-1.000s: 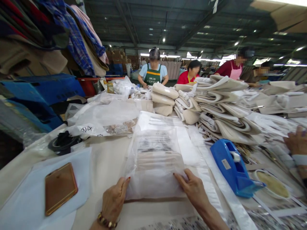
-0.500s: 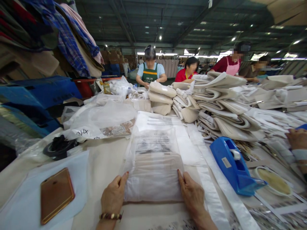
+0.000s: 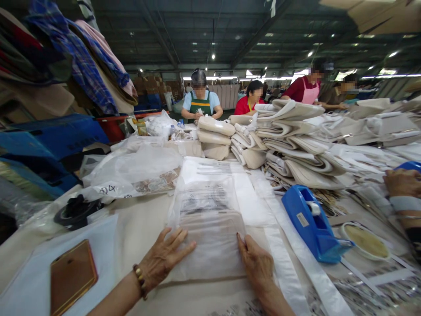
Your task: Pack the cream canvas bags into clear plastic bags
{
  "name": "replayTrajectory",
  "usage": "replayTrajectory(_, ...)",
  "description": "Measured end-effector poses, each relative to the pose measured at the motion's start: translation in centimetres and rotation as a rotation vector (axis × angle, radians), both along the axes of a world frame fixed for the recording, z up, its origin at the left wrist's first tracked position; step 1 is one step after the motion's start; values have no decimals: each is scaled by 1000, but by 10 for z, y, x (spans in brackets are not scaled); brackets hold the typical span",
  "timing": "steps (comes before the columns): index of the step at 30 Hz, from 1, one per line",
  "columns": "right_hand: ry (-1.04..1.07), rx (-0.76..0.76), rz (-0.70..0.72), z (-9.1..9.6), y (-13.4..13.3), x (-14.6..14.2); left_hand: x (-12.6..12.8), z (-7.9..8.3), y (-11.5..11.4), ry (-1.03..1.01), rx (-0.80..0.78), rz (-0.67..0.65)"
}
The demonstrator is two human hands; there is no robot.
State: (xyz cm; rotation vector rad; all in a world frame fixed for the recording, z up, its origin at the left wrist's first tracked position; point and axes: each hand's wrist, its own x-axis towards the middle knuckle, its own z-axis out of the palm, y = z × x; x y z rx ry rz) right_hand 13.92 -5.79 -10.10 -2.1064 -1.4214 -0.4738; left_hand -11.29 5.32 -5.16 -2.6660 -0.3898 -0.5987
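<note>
A clear printed plastic bag point(image 3: 210, 259) lies flat on the table before me, with a folded beige item inside it. My left hand point(image 3: 166, 259) rests on the bag's left side, palm down with the fingers spread. At the right edge, my right hand point(image 3: 258, 263) grips the bag, its thumb side showing and the other fingers partly hidden. Beyond the bag lies a stack of flat white plastic bags point(image 3: 243, 193). To the right of it stands a blue tape dispenser point(image 3: 312, 224).
Piles of folded beige bags point(image 3: 296, 145) rise behind. At left are a phone point(image 3: 74, 278) and a black tape roll point(image 3: 77, 210). A round dish point(image 3: 366, 241) sits at right, near a co-worker's hand point(image 3: 403, 184). Several people work across the table.
My left hand has let go of the bag's left edge and moved onto its top with spread fingers. My right hand stays at the right edge. The view has shifted slightly.
</note>
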Motion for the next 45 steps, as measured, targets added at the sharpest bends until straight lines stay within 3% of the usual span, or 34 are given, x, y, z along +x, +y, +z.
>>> replayTrajectory(5, 58, -22, -11, 2, 0, 0, 43, -1, -20, -184, -204, 211)
replayTrajectory(9, 98, -68, -50, 4, 0, 4, 69, -16, -15, -248, -71, 211)
replayTrajectory(17, 113, -91, -172, -12, 9, 11, 65, -40, 10, -211, -7, 113)
replayTrajectory(20, 103, -80, -156, -4, 1, 18, 62, -47, 15, -198, 22, 94)
replayTrajectory(23, 108, -36, -106, 25, -22, 46, 61, -51, 18, -185, 52, 79)
replayTrajectory(25, 177, 57, -117, 49, -41, 78, 61, -52, 19, -185, 58, 80)
replayTrajectory(28, 295, 197, -288, 74, -66, 139, 62, -51, 18, -193, 67, 79)
replayTrajectory(31, 422, 179, -357, 75, -77, 187, 62, -51, 18, -189, 66, 84)
replayTrajectory(34, 615, 132, -330, 61, -76, 209, 61, -53, 18, -184, 54, 92)
replayTrajectory(37, 778, 167, -291, 53, -71, 211, 61, -54, 19, -207, 32, 115)
replayTrajectory(40, 855, 276, -261, 59, -76, 204, 60, -57, 20, -222, 13, 128)
replayTrajectory(45, 873, 439, -258, 64, -119, 170, 59, -58, 21, -201, 6, 106)
